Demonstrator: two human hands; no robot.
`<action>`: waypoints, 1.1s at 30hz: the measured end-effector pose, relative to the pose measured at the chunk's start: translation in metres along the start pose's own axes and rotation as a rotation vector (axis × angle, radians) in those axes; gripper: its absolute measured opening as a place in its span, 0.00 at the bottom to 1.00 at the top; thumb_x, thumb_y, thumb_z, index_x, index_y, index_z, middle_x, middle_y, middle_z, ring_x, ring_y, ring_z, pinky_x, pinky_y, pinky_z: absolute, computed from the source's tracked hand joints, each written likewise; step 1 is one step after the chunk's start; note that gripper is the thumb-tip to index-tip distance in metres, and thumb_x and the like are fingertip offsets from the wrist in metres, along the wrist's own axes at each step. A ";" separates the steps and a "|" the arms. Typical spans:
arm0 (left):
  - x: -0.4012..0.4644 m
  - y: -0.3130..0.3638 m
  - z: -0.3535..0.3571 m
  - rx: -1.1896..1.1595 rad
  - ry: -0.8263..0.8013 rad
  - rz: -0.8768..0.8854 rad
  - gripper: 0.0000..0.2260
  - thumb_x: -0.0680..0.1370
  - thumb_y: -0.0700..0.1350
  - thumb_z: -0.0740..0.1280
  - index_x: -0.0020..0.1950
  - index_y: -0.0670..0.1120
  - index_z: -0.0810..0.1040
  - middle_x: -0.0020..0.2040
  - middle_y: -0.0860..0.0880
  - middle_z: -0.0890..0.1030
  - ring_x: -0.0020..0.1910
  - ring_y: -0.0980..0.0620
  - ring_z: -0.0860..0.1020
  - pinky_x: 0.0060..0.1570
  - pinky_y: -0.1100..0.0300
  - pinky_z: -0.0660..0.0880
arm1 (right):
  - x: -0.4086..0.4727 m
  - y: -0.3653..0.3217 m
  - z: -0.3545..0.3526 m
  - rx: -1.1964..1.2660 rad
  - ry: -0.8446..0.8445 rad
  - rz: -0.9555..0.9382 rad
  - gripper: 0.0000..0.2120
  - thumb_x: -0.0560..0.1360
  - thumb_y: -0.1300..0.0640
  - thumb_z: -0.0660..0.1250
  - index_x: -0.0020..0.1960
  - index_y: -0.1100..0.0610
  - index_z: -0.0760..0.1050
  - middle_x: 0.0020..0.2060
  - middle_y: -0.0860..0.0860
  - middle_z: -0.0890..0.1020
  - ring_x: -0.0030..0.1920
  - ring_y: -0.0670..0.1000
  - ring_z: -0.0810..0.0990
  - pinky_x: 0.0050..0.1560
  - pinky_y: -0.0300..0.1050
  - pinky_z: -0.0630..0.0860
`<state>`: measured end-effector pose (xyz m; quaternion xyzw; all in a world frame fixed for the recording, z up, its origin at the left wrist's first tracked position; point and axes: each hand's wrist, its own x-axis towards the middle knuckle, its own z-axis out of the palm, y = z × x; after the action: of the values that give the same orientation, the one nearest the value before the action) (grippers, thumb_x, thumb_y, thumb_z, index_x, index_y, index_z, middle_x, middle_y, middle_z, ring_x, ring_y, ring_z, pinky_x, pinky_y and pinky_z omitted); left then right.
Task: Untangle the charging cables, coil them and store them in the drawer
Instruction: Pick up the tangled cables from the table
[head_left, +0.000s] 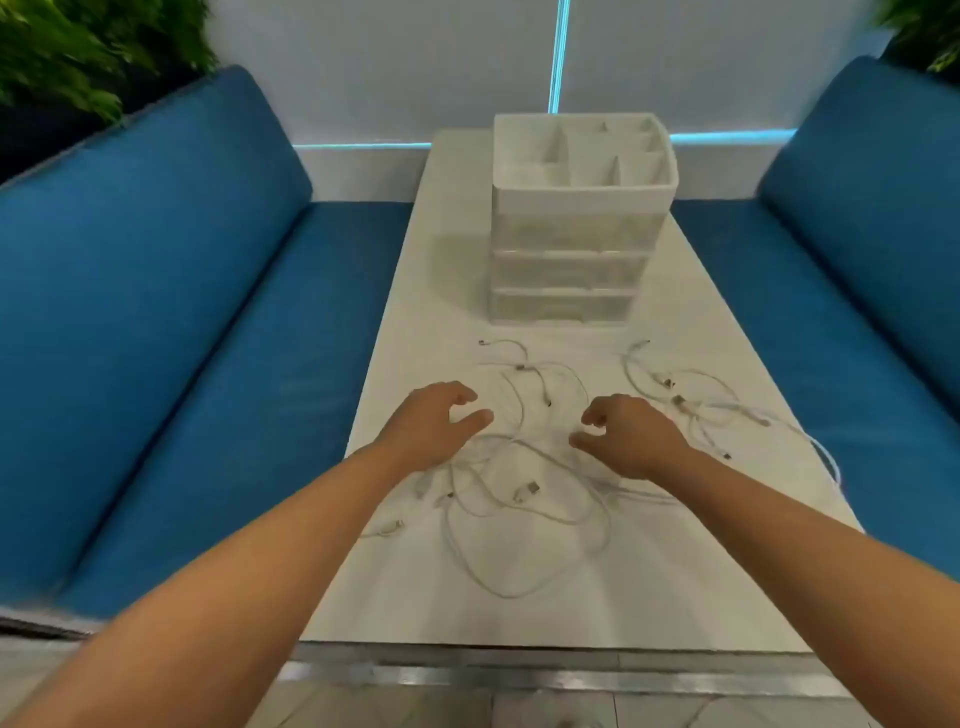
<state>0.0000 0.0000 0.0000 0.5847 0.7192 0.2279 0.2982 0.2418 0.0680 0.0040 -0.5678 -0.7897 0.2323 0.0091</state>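
Fingers (470, 415) of the left hand (434, 428) and right hand (631, 436) hover loosely curled, holding nothing, over tangled white charging cables (519, 483) on the counter (415, 597), before the closed drawer unit (571, 249). The cables look light and limp; plug ends seem best to pinch.

A table (405, 597) runs away from the person between two sofas: the left sofa (171, 322) and the right sofa (857, 270). At the table's far end stands a drawer unit (571, 270), with a divided tray (582, 156) on top. Tangled charging cables (519, 499) lie on the table before the unit. The left hand (431, 423) and right hand (631, 434) are above the tangle, side by side; cable loops lie beyond the fingertips, between the hands and behind the wrists. A further cable cluster (696, 405) lies right of the right hand's fingers.
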 end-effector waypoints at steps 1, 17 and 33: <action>0.006 0.000 0.008 -0.017 -0.004 -0.029 0.23 0.79 0.59 0.66 0.68 0.47 0.75 0.66 0.50 0.77 0.64 0.52 0.74 0.59 0.61 0.69 | 0.001 0.001 0.005 0.019 0.009 0.049 0.19 0.73 0.41 0.68 0.55 0.53 0.77 0.53 0.50 0.80 0.51 0.51 0.78 0.48 0.46 0.75; 0.083 0.055 0.038 -0.737 0.149 -0.467 0.12 0.82 0.42 0.58 0.40 0.43 0.73 0.31 0.48 0.74 0.31 0.52 0.71 0.38 0.58 0.69 | 0.023 0.025 0.013 0.358 -0.219 0.114 0.14 0.77 0.54 0.66 0.36 0.58 0.68 0.33 0.53 0.74 0.33 0.49 0.72 0.35 0.42 0.66; 0.013 0.130 -0.054 -1.482 0.155 -0.102 0.12 0.84 0.47 0.55 0.59 0.45 0.76 0.31 0.53 0.64 0.26 0.57 0.58 0.23 0.67 0.54 | 0.022 0.037 -0.045 0.822 0.081 0.214 0.10 0.80 0.55 0.60 0.42 0.58 0.65 0.34 0.56 0.70 0.29 0.50 0.65 0.28 0.42 0.62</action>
<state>0.0523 0.0420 0.1247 0.1785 0.4225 0.6794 0.5727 0.2793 0.1132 0.0241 -0.6045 -0.5670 0.5048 0.2414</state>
